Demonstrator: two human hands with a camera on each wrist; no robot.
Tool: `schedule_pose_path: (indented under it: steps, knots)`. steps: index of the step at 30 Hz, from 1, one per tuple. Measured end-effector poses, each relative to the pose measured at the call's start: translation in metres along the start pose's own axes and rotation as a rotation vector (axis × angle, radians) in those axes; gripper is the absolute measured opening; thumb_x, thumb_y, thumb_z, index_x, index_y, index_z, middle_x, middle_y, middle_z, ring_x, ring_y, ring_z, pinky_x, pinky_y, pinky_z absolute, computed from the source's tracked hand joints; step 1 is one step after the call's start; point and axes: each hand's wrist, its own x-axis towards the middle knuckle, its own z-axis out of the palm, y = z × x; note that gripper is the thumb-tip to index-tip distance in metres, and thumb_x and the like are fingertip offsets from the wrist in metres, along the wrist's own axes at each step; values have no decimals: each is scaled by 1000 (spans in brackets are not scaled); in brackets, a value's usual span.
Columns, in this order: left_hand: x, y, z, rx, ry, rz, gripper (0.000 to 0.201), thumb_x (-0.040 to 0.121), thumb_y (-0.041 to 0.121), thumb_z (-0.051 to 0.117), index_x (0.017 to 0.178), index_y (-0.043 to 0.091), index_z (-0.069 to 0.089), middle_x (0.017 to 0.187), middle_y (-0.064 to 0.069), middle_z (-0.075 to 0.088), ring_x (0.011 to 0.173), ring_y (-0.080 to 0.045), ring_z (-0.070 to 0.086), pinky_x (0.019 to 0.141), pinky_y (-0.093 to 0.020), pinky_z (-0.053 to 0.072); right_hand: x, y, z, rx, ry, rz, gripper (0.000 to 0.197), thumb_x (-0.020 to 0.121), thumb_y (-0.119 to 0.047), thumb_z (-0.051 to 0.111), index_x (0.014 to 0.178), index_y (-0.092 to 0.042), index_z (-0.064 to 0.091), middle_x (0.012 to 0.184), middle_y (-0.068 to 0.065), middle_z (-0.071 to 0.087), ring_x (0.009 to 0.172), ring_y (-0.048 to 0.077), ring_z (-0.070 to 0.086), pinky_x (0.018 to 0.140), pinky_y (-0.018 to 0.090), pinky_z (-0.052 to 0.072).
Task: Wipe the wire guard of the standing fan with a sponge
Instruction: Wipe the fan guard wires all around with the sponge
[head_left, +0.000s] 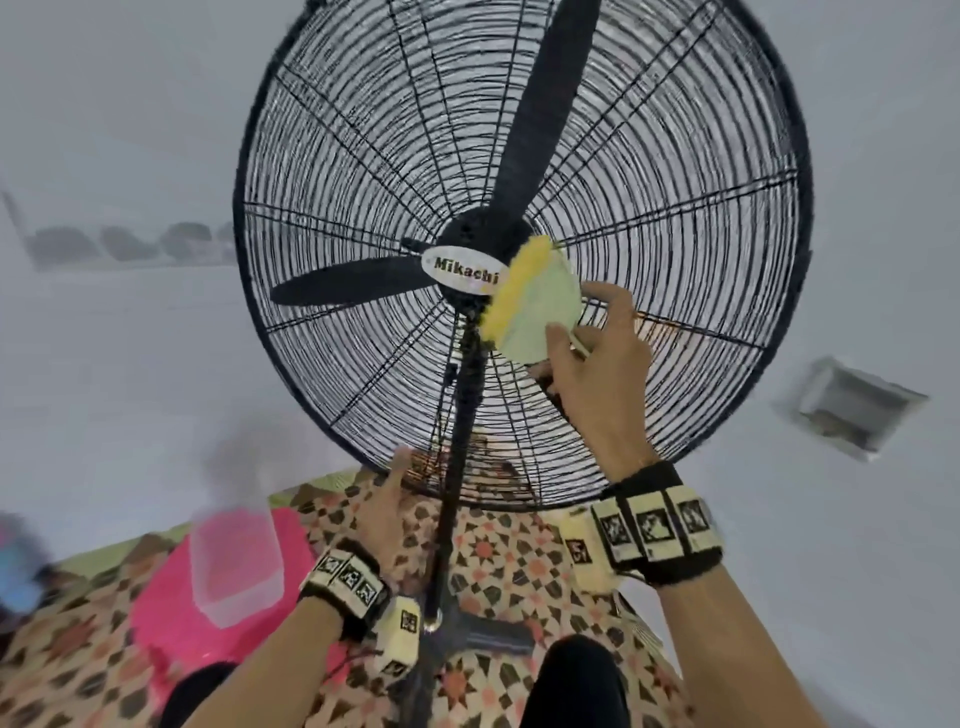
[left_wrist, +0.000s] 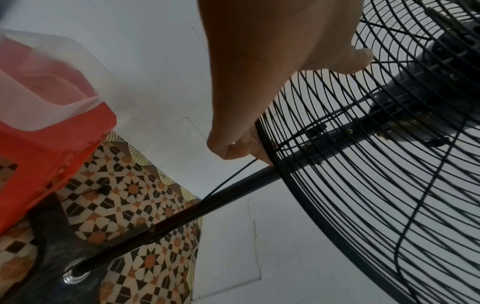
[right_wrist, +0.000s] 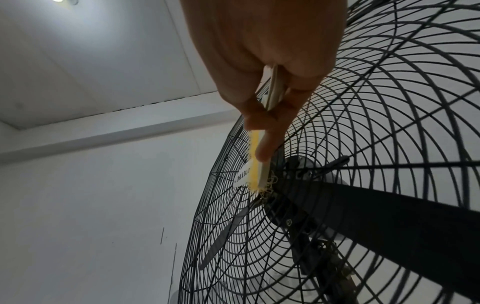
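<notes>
The standing fan's black wire guard (head_left: 649, 156) fills the head view, with a "Mikachi" badge (head_left: 465, 273) at its centre. A yellow and pale green sponge (head_left: 535, 301) lies against the wires just right of the badge. My right hand (head_left: 576, 322) pinches its lower edge between thumb and fingers. In the right wrist view the right hand (right_wrist: 270, 115) holds the thin sponge (right_wrist: 255, 170) edge-on against the guard (right_wrist: 389, 123). My left hand (head_left: 389, 488) grips the guard's bottom rim. The left wrist view shows the left hand's fingers (left_wrist: 239, 148) curled round that rim (left_wrist: 262, 139).
The fan's black pole (head_left: 457, 467) runs down to a dark base (head_left: 493, 636) on a patterned mat (head_left: 509, 561). A pink stool (head_left: 171, 613) with a clear plastic container (head_left: 236, 561) on it stands at the left. White walls lie behind, with a small recess (head_left: 852, 405) at the right.
</notes>
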Motion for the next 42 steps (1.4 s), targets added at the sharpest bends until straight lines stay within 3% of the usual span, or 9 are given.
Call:
schedule_pose_path:
  steps: [5, 9, 14, 19, 26, 29, 33, 38, 42]
  knots:
    - [-34, 2, 49, -120, -112, 52, 63, 87, 37, 85, 143, 32, 58, 129, -13, 68, 98, -5, 71, 87, -24, 55, 8, -2, 2, -4, 11, -39, 36, 101, -21, 67, 136, -18, 61, 104, 12, 76, 70, 13, 76, 54, 21, 59]
    - [-26, -16, 81, -410, -130, -116, 107, 52, 54, 103, 144, 18, 61, 128, -11, 55, 115, -32, 61, 98, -52, 58, 19, 3, -1, -143, -106, -104, 53, 103, -27, 64, 151, -42, 46, 118, 10, 69, 97, 34, 71, 60, 31, 64]
    - [-37, -10, 91, -341, -30, -105, 100, 63, 80, 84, 139, 18, 65, 113, -12, 71, 86, -22, 67, 61, -34, 56, 30, 0, -4, -525, -259, -298, 53, 109, -28, 51, 159, -35, 34, 94, 16, 72, 79, 28, 69, 79, 47, 62]
    - [-42, 5, 78, -307, -134, -90, 94, 63, 74, 83, 138, 20, 67, 138, -15, 65, 101, -28, 63, 64, -33, 58, 33, -10, -9, -623, -254, -291, 51, 108, -21, 52, 157, -27, 42, 73, 4, 58, 58, 11, 53, 72, 36, 55]
    - [-50, 18, 70, -344, -162, -123, 69, 79, 54, 82, 130, 8, 69, 132, -14, 67, 90, -28, 59, 70, -32, 62, 45, -5, -8, -574, -280, -252, 51, 105, -24, 56, 154, -31, 45, 105, 16, 72, 103, 30, 68, 96, 42, 55]
    - [-51, 19, 69, -389, -139, -175, 80, 59, 57, 90, 118, 7, 71, 119, -20, 74, 116, -33, 66, 99, -51, 58, 58, -16, -12, -532, -241, -289, 50, 103, -20, 61, 151, -25, 51, 115, 9, 72, 100, 18, 68, 100, 27, 51]
    - [-60, 34, 68, -372, -81, -179, 75, 60, 55, 89, 113, 8, 65, 118, -21, 68, 115, -38, 66, 97, -52, 59, 62, -21, -11, -497, -219, -309, 50, 104, -21, 61, 152, -23, 49, 117, 11, 73, 89, 26, 72, 82, 2, 43]
    - [-69, 50, 67, -328, -93, -183, 82, 55, 60, 92, 116, 12, 64, 127, -17, 64, 116, -36, 64, 87, -44, 62, 64, -10, -13, -615, -388, -215, 48, 100, -20, 65, 147, -20, 56, 132, 10, 68, 116, 28, 62, 100, 51, 55]
    - [-77, 51, 66, -285, -147, -137, 105, 38, 53, 92, 131, 14, 64, 131, -17, 64, 119, -35, 63, 101, -46, 56, 63, -21, -11, -550, -305, -232, 48, 101, -22, 64, 148, -22, 54, 125, 7, 70, 111, 27, 65, 95, 48, 57]
